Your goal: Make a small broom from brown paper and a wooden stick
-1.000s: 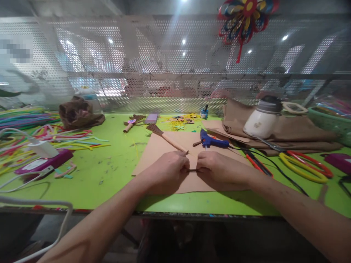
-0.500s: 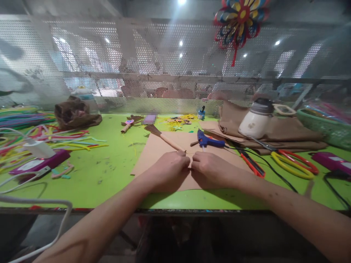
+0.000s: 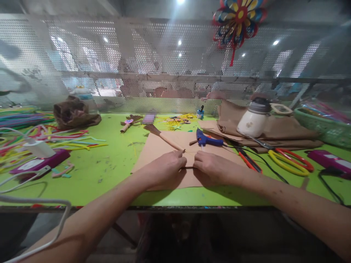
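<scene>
A thin dark brown strip (image 3: 189, 167) stretches between my two hands, just above a sheet of brown paper (image 3: 153, 155). My left hand (image 3: 170, 166) is closed on the strip's left end, and my right hand (image 3: 210, 166) pinches its right end. Most of the strip is hidden by the fingers. Beyond my left hand lies a bundle of thin brown strips with a wrapped paper stem (image 3: 167, 138), its fanned end pointing away to the left. A blue glue gun (image 3: 210, 140) rests on the paper beyond my right hand.
Scissors with yellow and red handles (image 3: 290, 164) and a red-black cutter (image 3: 250, 160) lie at right. A white jar (image 3: 253, 122) stands near folded brown paper (image 3: 287, 133). At left are colourful pipe cleaners (image 3: 68, 137) and a purple power strip (image 3: 57, 159). A small blue bottle (image 3: 200, 113) stands behind.
My hands have moved apart, showing more of the dark strip between them. Both still grip it. The whole view has shifted slightly.
</scene>
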`<move>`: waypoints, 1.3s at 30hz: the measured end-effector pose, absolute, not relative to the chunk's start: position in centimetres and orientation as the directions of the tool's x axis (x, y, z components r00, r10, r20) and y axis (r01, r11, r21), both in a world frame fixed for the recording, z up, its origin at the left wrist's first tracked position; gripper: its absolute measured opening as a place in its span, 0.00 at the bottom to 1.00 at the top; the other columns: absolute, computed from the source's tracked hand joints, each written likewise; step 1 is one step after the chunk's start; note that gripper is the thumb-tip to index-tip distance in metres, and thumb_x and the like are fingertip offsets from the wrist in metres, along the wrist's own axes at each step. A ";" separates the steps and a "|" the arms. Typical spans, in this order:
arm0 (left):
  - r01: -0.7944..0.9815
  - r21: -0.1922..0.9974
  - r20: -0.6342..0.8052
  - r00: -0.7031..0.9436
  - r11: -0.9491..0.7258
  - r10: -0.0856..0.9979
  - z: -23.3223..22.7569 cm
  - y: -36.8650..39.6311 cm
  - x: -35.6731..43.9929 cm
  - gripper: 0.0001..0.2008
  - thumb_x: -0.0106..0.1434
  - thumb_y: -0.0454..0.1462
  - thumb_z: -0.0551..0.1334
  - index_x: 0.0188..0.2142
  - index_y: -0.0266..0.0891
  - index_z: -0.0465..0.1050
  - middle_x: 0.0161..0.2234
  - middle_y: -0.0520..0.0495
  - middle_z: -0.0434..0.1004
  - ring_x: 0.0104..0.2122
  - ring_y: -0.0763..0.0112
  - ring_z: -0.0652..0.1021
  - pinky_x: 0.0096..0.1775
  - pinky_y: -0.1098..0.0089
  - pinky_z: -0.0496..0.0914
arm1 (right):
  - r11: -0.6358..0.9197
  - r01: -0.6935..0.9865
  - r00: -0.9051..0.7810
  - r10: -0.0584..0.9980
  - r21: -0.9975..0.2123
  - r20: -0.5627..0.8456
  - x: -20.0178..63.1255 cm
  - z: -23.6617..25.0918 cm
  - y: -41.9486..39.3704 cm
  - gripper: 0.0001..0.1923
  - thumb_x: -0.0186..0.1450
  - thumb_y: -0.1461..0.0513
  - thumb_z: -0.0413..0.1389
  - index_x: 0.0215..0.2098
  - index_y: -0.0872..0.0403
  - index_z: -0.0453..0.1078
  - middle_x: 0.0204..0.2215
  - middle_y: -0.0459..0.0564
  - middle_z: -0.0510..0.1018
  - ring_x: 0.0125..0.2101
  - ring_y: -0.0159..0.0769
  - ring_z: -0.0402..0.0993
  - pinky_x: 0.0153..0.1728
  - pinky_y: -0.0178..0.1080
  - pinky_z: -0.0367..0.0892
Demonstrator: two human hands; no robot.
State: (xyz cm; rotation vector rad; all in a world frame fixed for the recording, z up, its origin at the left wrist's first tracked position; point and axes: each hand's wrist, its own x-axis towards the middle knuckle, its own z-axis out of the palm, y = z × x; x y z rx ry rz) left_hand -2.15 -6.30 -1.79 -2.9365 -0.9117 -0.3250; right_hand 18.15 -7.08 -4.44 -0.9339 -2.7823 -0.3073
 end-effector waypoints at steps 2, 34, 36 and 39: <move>0.558 0.006 0.203 0.812 -0.830 0.548 -1.7 -6.1 -2.4 0.08 0.61 0.33 0.52 0.30 0.36 0.70 0.28 0.46 0.68 0.28 0.68 0.69 0.32 0.69 0.63 | 0.777 0.609 -0.788 0.571 0.157 0.232 18.4 -4.3 -7.1 0.11 0.62 0.67 0.46 0.27 0.59 0.69 0.26 0.53 0.69 0.29 0.35 0.60 0.31 0.38 0.56; 0.611 -0.060 0.279 0.770 -0.790 0.574 -2.6 -6.2 -3.8 0.11 0.61 0.32 0.50 0.25 0.37 0.66 0.25 0.46 0.64 0.27 0.69 0.67 0.31 0.67 0.62 | 0.828 0.560 -0.795 0.529 0.024 0.298 17.0 -3.7 -6.7 0.07 0.61 0.68 0.48 0.27 0.58 0.65 0.27 0.51 0.67 0.30 0.35 0.59 0.31 0.37 0.57; 0.619 -0.068 0.281 0.764 -0.782 0.580 -2.6 -6.2 -3.9 0.11 0.61 0.31 0.50 0.25 0.37 0.66 0.25 0.47 0.64 0.26 0.70 0.66 0.30 0.68 0.62 | 0.833 0.554 -0.795 0.529 -0.001 0.298 17.1 -3.7 -6.8 0.07 0.62 0.68 0.48 0.29 0.58 0.66 0.29 0.52 0.67 0.31 0.35 0.60 0.32 0.38 0.58; 0.628 -0.064 0.269 0.759 -0.776 0.593 -2.4 -6.3 -4.0 0.11 0.61 0.31 0.50 0.25 0.37 0.66 0.26 0.47 0.63 0.26 0.71 0.66 0.30 0.69 0.62 | 0.829 0.558 -0.790 0.542 -0.029 0.286 17.3 -3.6 -7.0 0.07 0.63 0.69 0.47 0.32 0.59 0.67 0.30 0.53 0.68 0.32 0.36 0.60 0.32 0.38 0.59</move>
